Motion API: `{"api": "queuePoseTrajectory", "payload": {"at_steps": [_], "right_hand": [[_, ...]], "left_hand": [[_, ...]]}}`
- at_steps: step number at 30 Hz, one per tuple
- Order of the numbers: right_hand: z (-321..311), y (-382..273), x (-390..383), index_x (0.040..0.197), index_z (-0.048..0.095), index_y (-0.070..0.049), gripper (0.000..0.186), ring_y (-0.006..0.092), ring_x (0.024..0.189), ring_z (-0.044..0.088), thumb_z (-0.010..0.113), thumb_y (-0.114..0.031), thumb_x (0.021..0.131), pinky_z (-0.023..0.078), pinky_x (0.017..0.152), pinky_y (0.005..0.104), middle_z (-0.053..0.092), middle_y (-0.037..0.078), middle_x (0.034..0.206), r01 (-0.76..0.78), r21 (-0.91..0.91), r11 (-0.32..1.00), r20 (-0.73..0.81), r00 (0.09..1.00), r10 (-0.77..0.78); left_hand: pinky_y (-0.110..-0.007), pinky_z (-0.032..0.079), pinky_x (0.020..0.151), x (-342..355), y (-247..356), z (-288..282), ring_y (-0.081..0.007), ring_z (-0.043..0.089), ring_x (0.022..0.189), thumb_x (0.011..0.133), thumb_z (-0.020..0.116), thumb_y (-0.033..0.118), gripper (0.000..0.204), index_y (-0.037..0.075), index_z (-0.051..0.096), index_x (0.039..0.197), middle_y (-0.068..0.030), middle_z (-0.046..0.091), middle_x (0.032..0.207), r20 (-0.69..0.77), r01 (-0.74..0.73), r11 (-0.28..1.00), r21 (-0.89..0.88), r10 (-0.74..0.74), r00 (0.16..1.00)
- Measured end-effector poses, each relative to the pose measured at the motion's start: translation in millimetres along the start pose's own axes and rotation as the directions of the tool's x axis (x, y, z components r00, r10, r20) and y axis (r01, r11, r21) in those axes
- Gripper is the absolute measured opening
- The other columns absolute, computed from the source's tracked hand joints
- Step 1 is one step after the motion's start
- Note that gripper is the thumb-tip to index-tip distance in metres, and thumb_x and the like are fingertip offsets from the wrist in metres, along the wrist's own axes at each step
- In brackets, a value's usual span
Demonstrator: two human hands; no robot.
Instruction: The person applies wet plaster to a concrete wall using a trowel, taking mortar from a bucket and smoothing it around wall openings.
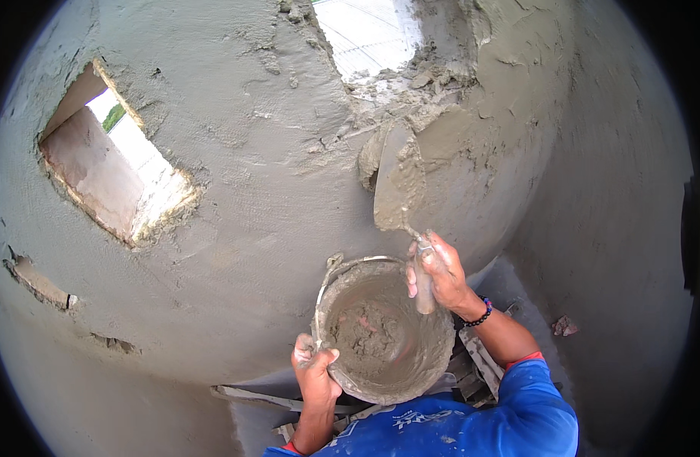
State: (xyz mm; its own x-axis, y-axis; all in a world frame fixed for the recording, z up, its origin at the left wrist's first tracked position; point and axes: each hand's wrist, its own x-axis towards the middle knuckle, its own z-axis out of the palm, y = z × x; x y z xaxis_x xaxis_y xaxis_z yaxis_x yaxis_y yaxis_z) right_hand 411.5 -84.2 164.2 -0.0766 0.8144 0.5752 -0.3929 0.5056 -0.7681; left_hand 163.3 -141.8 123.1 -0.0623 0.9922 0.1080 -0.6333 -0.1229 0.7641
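With my right hand (441,276) I grip the handle of a pointed trowel (400,183), its blade up against the wall below the larger opening and smeared with wet mortar. My left hand (316,372) is closed on the rim and wire handle of a round bucket (435,358), which I hold in front of my body. Grey mortar (365,335) lies in the bottom of the bucket and coats its inner side. A lump of mortar (371,158) sticks out beside the trowel blade, partly hidden by it.
The grey plastered wall (235,190) fills most of the view. A rectangular opening (106,167) is cut at the left, and a window opening (373,46) with a rough mortar sill is at the top. Wooden boards (479,365) lie below the bucket. A reddish fragment (565,326) lies at the right.
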Motion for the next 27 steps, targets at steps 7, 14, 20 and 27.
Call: {"api": "queuePoseTrajectory", "payload": {"at_steps": [7, 14, 20, 27], "right_hand": [[57, 30, 44, 0.096, 0.044, -0.002, 0.03, 0.0092, 0.054, 0.052, 0.046, -0.032, 0.1, 0.045, 0.05, 0.0268, 0.052, 0.004, 0.066, 0.217, -0.085, 0.973, -0.031, 0.975, -0.22], [-4, 20, 31, 0.088, 0.042, 0.0, 0.024, 0.0434, 0.061, 0.055, 0.057, -0.019, 0.091, 0.043, 0.056, 0.0466, 0.055, 0.022, 0.066, 0.294, -0.813, 0.502, 0.189, 0.949, -0.251], [-67, -47, 60, 0.084, 0.044, -0.001, 0.032, 0.0392, 0.056, 0.051, 0.055, -0.029, 0.093, 0.042, 0.054, 0.0427, 0.05, 0.019, 0.062, 0.128, -0.889, 0.44, -0.033, 0.94, -0.34], [-125, -62, 64, 0.083, 0.045, -0.005, 0.033, 0.0178, 0.046, 0.05, 0.05, -0.035, 0.095, 0.041, 0.046, 0.0323, 0.05, 0.007, 0.059, -0.049, -0.766, 0.642, -0.288, 0.918, -0.274]], "left_hand": [[-0.03, 0.05, 0.07, 7, -20, -32, -0.0152, 0.06, 0.075, 0.068, 0.051, -0.016, 0.028, 0.005, 0.048, 0.086, -0.0085, 0.061, 0.084, -0.037, -0.129, 0.985, 0.117, 0.134, 0.99], [-0.03, 0.049, 0.071, 18, -27, -39, -0.0155, 0.059, 0.075, 0.065, 0.051, -0.015, 0.03, 0.006, 0.048, 0.086, -0.0076, 0.06, 0.083, -0.05, -0.127, 0.982, 0.138, 0.135, 0.99], [-0.03, 0.048, 0.071, 19, -26, -38, -0.0157, 0.058, 0.073, 0.064, 0.051, -0.015, 0.029, 0.006, 0.049, 0.085, -0.0069, 0.06, 0.082, -0.078, -0.086, 0.988, 0.127, 0.097, 0.992], [-0.03, 0.048, 0.07, 21, -27, -41, -0.0156, 0.058, 0.071, 0.065, 0.052, -0.014, 0.027, 0.007, 0.048, 0.081, -0.0066, 0.059, 0.079, -0.078, -0.082, 0.984, 0.155, 0.095, 0.992]]}}
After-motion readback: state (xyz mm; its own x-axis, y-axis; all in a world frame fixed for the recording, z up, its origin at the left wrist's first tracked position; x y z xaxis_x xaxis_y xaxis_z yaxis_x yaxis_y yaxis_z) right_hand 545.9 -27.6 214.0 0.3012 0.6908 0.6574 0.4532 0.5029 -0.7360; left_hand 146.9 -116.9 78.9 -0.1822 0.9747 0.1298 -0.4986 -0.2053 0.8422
